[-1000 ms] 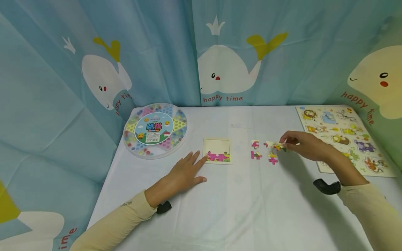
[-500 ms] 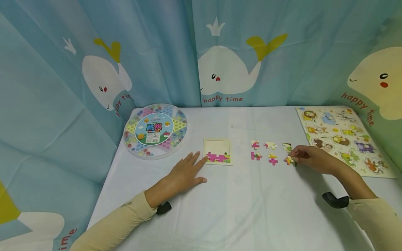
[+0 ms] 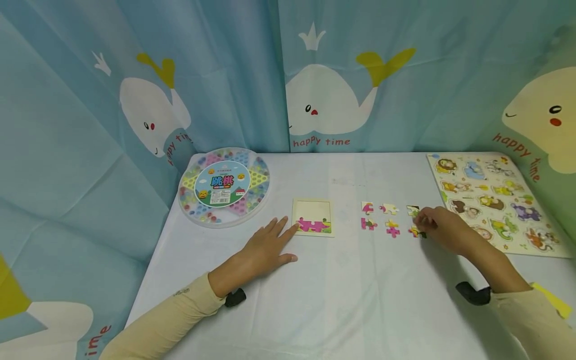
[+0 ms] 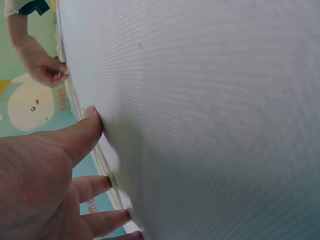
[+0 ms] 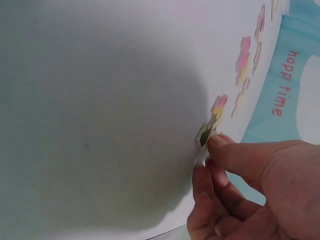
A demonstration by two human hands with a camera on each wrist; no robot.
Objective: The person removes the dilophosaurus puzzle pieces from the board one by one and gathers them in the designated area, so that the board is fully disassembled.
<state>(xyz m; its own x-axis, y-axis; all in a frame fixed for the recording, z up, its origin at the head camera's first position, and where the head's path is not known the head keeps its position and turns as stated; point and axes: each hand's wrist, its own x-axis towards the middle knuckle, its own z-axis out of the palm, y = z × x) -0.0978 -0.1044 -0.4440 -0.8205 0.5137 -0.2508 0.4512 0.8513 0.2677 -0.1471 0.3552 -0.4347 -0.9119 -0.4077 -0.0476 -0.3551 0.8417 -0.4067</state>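
My left hand lies spread on the white cloth, index fingertip at the lower left edge of a small wooden puzzle tray. A strip of pink and green pieces fills the tray's bottom. Over to the right, my right hand has thumb and fingers together at a pink, yellow and green puzzle piece, pinching its near end close to the cloth. Just above it is a green and brown piece. Several more loose pieces lie in two rows, among them a pink one.
A round Chinese checkers box with coloured marbles stands at the back left. An animal peg board lies at the right, beyond my right hand. Blue whale-print curtains border the table's back and sides. Something yellow shows beside the right sleeve.
My right hand has brought a puzzle piece rightward and down to the row's lower right end, then shifted slightly there. The upper right piece came into view. The left hand has stayed still.
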